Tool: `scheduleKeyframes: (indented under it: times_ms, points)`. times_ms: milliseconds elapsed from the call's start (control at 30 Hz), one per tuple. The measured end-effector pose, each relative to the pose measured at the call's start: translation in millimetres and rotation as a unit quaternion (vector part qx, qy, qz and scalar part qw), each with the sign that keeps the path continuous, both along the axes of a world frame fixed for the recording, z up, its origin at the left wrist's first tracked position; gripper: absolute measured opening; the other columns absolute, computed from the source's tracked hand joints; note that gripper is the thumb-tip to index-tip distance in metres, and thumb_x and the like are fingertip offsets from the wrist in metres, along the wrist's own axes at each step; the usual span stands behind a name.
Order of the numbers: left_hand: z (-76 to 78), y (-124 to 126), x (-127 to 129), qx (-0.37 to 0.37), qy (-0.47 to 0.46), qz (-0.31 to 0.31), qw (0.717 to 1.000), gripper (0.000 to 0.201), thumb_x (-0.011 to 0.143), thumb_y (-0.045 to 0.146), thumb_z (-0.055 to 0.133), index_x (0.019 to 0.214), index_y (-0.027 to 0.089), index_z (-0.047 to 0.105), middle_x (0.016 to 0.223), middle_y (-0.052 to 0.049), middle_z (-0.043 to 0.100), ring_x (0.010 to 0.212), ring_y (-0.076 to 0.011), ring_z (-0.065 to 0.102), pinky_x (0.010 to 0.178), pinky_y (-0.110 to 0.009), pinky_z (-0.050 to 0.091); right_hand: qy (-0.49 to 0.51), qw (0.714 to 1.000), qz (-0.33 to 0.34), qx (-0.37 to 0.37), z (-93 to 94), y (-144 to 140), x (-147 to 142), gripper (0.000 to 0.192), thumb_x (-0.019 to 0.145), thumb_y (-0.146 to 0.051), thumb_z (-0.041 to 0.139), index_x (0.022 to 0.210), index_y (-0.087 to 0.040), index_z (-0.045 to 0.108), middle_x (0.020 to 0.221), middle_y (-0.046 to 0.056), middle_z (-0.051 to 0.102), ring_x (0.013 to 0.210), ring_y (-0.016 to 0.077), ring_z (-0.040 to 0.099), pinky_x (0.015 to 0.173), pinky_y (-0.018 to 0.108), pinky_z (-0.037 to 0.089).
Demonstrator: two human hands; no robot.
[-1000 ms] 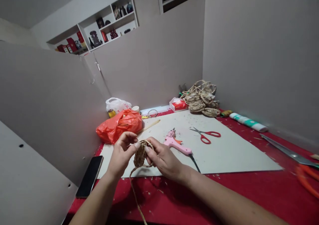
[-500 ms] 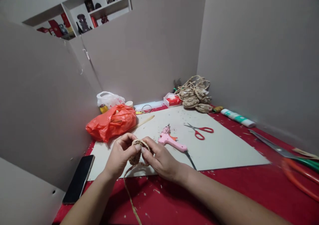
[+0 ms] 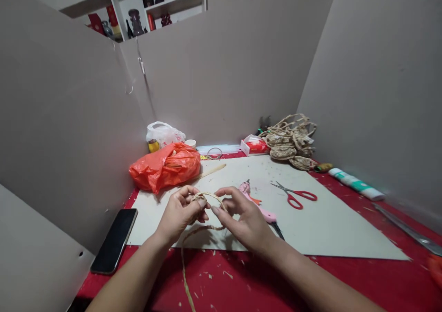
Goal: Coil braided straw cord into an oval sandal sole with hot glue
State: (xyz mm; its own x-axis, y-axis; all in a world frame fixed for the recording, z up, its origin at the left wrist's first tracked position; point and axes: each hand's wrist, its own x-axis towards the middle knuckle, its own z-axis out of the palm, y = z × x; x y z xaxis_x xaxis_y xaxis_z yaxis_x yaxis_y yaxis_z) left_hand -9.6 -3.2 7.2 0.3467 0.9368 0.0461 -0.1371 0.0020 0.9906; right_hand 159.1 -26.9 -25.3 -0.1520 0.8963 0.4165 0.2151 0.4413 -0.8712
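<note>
My left hand [image 3: 177, 213] pinches a small coiled piece of twisted straw cord [image 3: 197, 197] between thumb and fingers, which hide much of it. From this coil a strand of straw cord [image 3: 183, 268] arcs over to my right hand, bends back below and trails down over the front edge of the white board. My right hand [image 3: 246, 217] has its thumb and fingers curled round the bend of that strand, a little apart from the coil. Behind my right hand lies a pink glue gun [image 3: 267, 215], partly covered. Red-handled scissors [image 3: 293, 195] rest open on the board to the right.
The white board [image 3: 331, 229] lies on a red cloth [image 3: 221, 284] with scattered scraps. A phone [image 3: 115, 240] lies left, near an orange plastic bag [image 3: 165, 167]. Several straw coils [image 3: 286, 141] are heaped at the back right. A white-green roll [image 3: 355, 184] and large shears [image 3: 407, 229] lie right.
My right hand has moved right, away from the coil, drawing the strand out into a wider loop. My left hand keeps hold of the coil. The view has shifted slightly left.
</note>
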Motion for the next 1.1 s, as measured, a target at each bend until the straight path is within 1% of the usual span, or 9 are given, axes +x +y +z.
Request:
scheduleKeyframes:
  times_ms: [333,400,500,567,633,700,833,1000,1100]
  points:
    - [-5.8,9,-8,0.052,0.015,0.012,0.998,0.033,0.069,0.032,0.075,0.092,0.017,0.055,0.075,-0.003,0.069,0.056,-0.0107,0.060,0.053,-0.022,0.045,0.054,0.998,-0.021,-0.008,2.6,8,3,0.023,0.089,-0.041,0.052,0.101,-0.021,0.050,0.051,-0.009,0.040,0.045,0.0108,0.040,0.047,0.023,0.037]
    - [-6.5,12,-10,0.076,0.031,0.028,0.996,0.031,0.069,0.032,0.075,0.090,0.017,0.057,0.074,-0.002,0.068,0.055,-0.0107,0.059,0.052,-0.022,0.045,0.014,0.999,-0.051,-0.002,5.6,14,11,0.028,0.090,-0.045,0.048,0.102,-0.021,0.050,0.055,-0.007,0.047,0.047,0.0118,0.046,0.048,0.024,0.041]
    - [-7.7,18,-13,0.112,0.069,0.069,0.989,0.027,0.068,0.031,0.074,0.086,0.016,0.060,0.070,0.001,0.064,0.054,-0.0102,0.058,0.052,-0.022,0.045,-0.118,0.983,-0.143,0.004,10.5,25,36,0.033,0.091,-0.046,0.039,0.107,-0.019,0.050,0.075,0.001,0.060,0.060,0.0150,0.058,0.056,0.027,0.047]
    - [-7.9,22,-15,0.129,0.086,0.090,0.984,0.024,0.069,0.030,0.073,0.086,0.016,0.061,0.068,0.002,0.063,0.054,-0.0101,0.058,0.052,-0.022,0.046,-0.194,0.966,-0.172,-0.008,9.9,28,58,0.033,0.087,-0.043,0.047,0.109,-0.019,0.053,0.089,0.006,0.064,0.074,0.0194,0.062,0.067,0.031,0.048]
    - [-7.1,24,-17,0.137,0.089,0.103,0.981,0.022,0.069,0.029,0.072,0.085,0.017,0.062,0.068,0.002,0.062,0.054,-0.0098,0.057,0.052,-0.022,0.047,-0.269,0.945,-0.184,-0.026,3.4,27,79,0.037,0.078,-0.041,0.059,0.106,-0.017,0.058,0.100,0.012,0.065,0.089,0.0255,0.061,0.076,0.036,0.045]
    - [-5.8,24,-18,0.139,0.085,0.109,0.981,0.021,0.069,0.028,0.072,0.085,0.017,0.063,0.067,0.003,0.062,0.053,-0.0095,0.057,0.052,-0.022,0.048,-0.336,0.924,-0.178,-0.051,-8.5,23,93,0.038,0.072,-0.041,0.065,0.101,-0.016,0.062,0.101,0.014,0.066,0.090,0.0285,0.061,0.076,0.036,0.043]
    - [-5.4,22,-19,0.143,0.077,0.113,0.980,0.020,0.069,0.028,0.072,0.084,0.017,0.064,0.067,0.002,0.062,0.053,-0.0093,0.055,0.050,-0.021,0.048,-0.415,0.892,-0.167,-0.061,-33.8,18,96,0.028,0.077,-0.036,0.060,0.098,-0.018,0.064,0.097,0.013,0.067,0.088,0.0286,0.062,0.067,0.032,0.041]
    - [-7.9,21,-21,0.164,0.069,0.106,0.978,0.017,0.070,0.027,0.070,0.083,0.017,0.066,0.069,0.001,0.061,0.056,-0.0094,0.054,0.051,-0.021,0.049,-0.433,0.887,-0.158,-0.023,-46.3,22,91,0.033,0.090,-0.041,0.042,0.112,-0.019,0.054,0.103,0.014,0.067,0.093,0.0283,0.063,0.071,0.035,0.044]
    - [-7.8,21,-22,0.160,0.053,0.110,0.979,0.018,0.070,0.028,0.070,0.084,0.016,0.067,0.070,0.001,0.062,0.056,-0.0095,0.054,0.051,-0.021,0.049,-0.387,0.909,-0.155,-0.025,-49.3,23,106,0.034,0.089,-0.043,0.044,0.115,-0.021,0.050,0.106,0.013,0.067,0.089,0.0273,0.065,0.073,0.038,0.049]
